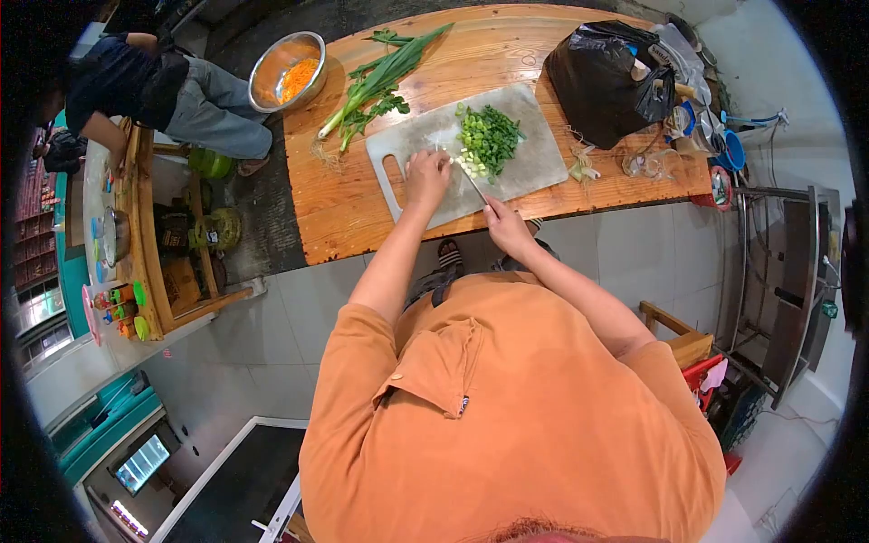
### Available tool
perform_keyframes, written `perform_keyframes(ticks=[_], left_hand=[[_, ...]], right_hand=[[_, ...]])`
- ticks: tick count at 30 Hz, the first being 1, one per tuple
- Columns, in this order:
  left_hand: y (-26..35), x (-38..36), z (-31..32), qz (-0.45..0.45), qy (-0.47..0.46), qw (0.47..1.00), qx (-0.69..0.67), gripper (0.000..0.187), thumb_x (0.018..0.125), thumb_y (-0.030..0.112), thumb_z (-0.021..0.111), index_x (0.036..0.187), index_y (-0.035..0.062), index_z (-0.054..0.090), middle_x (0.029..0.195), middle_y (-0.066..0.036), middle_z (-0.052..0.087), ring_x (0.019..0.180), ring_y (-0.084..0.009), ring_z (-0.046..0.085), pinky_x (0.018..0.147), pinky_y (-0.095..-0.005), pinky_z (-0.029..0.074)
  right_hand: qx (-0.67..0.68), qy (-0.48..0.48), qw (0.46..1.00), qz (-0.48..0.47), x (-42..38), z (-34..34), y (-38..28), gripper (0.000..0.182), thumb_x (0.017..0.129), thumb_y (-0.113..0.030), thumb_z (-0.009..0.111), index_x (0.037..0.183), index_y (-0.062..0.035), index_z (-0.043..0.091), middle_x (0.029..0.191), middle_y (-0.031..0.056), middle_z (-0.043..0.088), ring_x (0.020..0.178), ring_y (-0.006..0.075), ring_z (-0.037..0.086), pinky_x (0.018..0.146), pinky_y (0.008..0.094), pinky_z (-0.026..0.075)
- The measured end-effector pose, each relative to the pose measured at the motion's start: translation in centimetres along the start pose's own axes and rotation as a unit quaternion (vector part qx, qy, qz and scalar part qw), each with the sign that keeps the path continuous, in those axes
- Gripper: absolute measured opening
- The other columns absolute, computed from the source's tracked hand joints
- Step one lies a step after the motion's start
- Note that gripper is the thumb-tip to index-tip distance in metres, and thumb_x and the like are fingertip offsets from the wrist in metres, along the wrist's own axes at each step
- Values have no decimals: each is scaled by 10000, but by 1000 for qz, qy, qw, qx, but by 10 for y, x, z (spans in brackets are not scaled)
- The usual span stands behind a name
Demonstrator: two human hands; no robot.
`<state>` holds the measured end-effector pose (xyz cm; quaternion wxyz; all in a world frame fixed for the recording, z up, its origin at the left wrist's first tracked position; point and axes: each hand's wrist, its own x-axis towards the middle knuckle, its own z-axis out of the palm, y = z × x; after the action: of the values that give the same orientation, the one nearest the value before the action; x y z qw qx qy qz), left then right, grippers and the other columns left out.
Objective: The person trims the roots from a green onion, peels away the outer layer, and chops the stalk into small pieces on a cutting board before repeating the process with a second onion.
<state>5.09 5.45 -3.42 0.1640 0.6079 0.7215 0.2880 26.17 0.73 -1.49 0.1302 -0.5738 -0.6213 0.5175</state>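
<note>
My left hand [427, 174] presses down on a grey cutting board [534, 163], its fingers closed over the white ends of green onions beside the blade. A knife [472, 182] is gripped in my right hand [505, 226], its blade against the onion at my left fingertips. A pile of chopped green onion [489, 138] lies on the board just beyond the knife. The board rests on a wooden table [344, 208].
Whole green onions and herbs [380, 81] lie on the table left of the board. A steel bowl of shredded carrot [288, 71] sits at the table's far left corner. A black plastic bag [605, 83] stands at the right. Another person [172, 90] crouches at the far left.
</note>
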Motion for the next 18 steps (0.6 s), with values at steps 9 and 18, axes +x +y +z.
perform_keyframes(ticks=[9, 18], left_hand=[[6, -9, 6, -21, 19, 999, 33, 144, 863, 194, 726, 934, 71, 752, 951, -101, 643, 974, -318, 589, 883, -447, 466], [0, -7, 11, -27, 23, 999, 40, 161, 865, 232, 722, 891, 78, 761, 930, -83, 662, 970, -305, 594, 879, -460, 460]], right_hand=[[-12, 21, 998, -64, 3, 7, -5, 419, 1043, -251, 461, 1399, -41, 530, 1191, 293, 649, 1130, 444, 616, 974, 448, 484], [-7, 14, 999, -44, 9, 16, -10, 416, 1049, -237, 471, 1408, -35, 528, 1298, 251, 622, 1208, 389, 599, 1025, 400, 460]])
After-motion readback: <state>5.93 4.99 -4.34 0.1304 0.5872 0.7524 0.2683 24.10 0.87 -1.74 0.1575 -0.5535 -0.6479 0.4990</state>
